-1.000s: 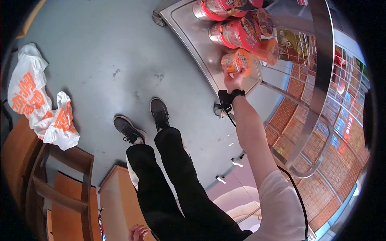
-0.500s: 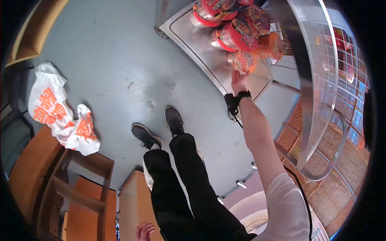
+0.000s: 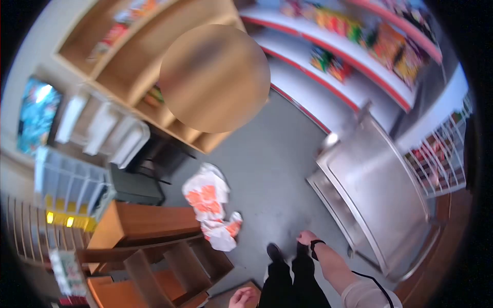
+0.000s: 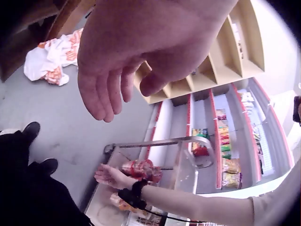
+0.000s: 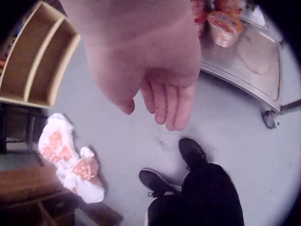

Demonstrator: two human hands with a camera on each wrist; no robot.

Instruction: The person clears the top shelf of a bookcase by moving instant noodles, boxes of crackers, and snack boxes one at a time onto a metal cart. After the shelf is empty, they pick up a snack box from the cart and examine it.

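Note:
My right hand [image 5: 146, 61] hangs with loose fingers and nothing in it, beside the steel cart's lower shelf [image 5: 225, 66]. On that shelf, an instant noodle cup [image 5: 223, 30] with an orange lid stands away from the hand, near other red-lidded cups. My left hand [image 4: 150, 42] is empty too, its fingers relaxed and pointing down over the floor. In the head view the right hand [image 3: 307, 237] shows above the shoes, while the left hand [image 3: 244, 296] sits at the bottom edge. The cart's top [image 3: 380, 179] hides most of its lower shelf there.
A white plastic bag [image 3: 206, 179] with orange print lies on the floor by a brown wooden shelf unit [image 3: 154, 226]. Light wooden shelving [image 3: 113, 77] stands at the back left. White racks with red edges [image 3: 303, 72] hold bagged snacks at the back right.
My right hand has let go of the orange noodle cup and drawn back from the cart's lower shelf. The head view has swung up, bringing the shelving and the cart's top into sight.

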